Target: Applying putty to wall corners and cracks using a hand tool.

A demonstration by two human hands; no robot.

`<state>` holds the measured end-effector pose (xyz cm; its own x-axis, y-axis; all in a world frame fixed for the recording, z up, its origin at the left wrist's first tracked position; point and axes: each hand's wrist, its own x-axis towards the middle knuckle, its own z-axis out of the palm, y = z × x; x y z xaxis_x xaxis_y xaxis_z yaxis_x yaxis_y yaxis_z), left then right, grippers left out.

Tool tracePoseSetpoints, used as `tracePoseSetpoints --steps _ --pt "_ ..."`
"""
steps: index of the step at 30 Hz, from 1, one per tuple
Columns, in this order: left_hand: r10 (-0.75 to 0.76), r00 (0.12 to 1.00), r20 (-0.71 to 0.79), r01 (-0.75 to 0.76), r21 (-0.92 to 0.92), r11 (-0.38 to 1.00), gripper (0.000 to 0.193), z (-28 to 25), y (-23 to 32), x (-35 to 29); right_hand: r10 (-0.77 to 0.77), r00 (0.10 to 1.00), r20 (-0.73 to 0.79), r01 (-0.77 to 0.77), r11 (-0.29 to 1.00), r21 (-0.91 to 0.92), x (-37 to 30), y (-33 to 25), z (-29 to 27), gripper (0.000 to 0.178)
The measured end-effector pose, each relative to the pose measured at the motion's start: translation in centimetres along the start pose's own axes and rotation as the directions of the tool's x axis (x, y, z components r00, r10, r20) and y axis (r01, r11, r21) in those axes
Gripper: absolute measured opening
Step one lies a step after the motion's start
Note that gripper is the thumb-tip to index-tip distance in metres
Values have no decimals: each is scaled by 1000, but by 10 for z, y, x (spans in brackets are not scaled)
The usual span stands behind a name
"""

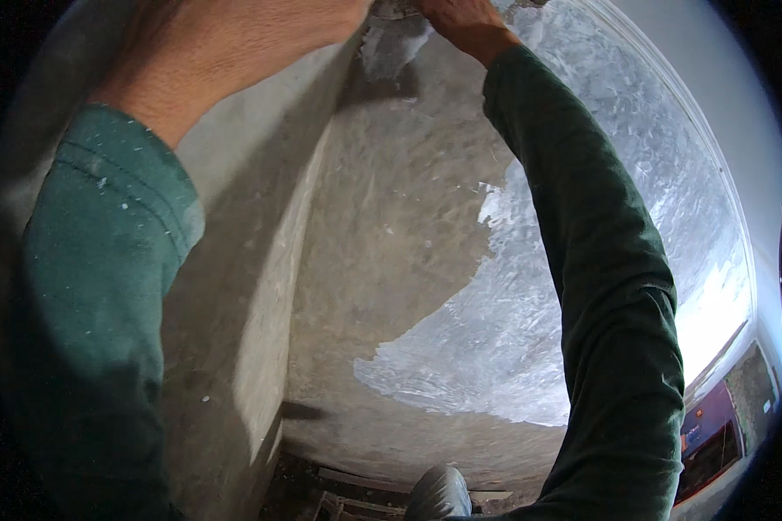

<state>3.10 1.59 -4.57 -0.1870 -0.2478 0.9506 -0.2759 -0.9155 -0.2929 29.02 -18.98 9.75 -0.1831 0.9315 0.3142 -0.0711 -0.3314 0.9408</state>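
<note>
Both of my arms, in green sleeves, reach up to the top edge of the head view. My left hand point(261, 39) is raised at the upper left, with its fingers cut off by the picture's edge. My right hand point(467, 24) is close to the wall at the top middle, and its fingertips are out of sight too. Whatever either hand holds cannot be made out. Before me stands a rough grey-brown wall point(391, 234). A smeared white coat of plaster point(469, 347) covers its right part, with a ragged edge.
A side wall point(226, 252) meets this wall in a corner at the left, partly shadowed. Below lie pieces of wood point(365, 504) on a dark floor, near my knee point(440, 493). Strong light glares at the right, and a purple area point(712, 425) shows beyond.
</note>
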Motion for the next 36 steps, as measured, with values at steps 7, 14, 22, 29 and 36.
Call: tracePoseSetpoints --steps 7,14,22,29,36 --pt "-119 988 94 118 26 993 31 -4 1 3 -56 994 -94 57 998 14 -11 -1 -44 17" --pt "-86 990 114 95 -77 992 30 -13 -6 11 150 952 267 -158 987 7 -5 13 -110 12" --pt "-136 990 31 138 -75 988 31 -13 9 3 352 936 -3 -352 935 37 38 -1 -46 16" --pt "-259 919 297 314 -154 937 30 -19 0 11 277 961 -21 -271 951 147 6 -67 -29 18" --pt "-45 996 -71 35 -145 989 30 -3 -7 5 29 946 324 -54 996 67 -7 -92 -79 28"
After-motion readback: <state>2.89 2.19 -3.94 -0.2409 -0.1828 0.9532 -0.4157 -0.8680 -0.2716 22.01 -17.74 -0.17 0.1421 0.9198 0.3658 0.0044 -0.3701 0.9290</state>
